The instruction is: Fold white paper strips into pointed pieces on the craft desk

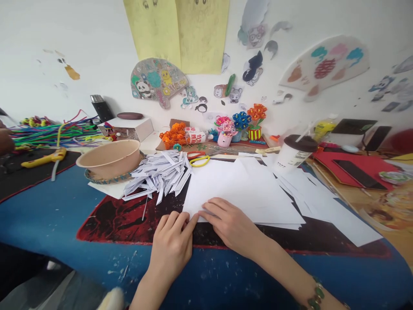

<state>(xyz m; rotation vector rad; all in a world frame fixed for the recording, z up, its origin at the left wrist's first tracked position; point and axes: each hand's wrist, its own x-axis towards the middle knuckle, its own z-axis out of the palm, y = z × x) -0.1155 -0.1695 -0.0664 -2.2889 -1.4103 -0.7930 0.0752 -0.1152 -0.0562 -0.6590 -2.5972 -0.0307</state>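
Observation:
A stack of white paper sheets [238, 183] lies on a black and red mat [112, 221] in front of me. My left hand [174, 239] is closed at the near left corner of the top sheet, fingers curled and thumb stretched toward the right. Just beside it, my right hand [230, 224] pinches the near edge of the same sheet, its fingertips almost meeting the left thumb. The paper between the fingertips is mostly hidden. Left of the stack is a heap of narrow folded paper strips [161, 174], some overlapping one another.
A beige bowl [109, 157] stands left of the strips. Scissors with yellow handles [200, 161] lie behind the stack. On the right are a lidded cup [292, 153] and loose sheets [342, 215]. A yellow glue gun [45, 158] lies left, near another person's hand [5, 140].

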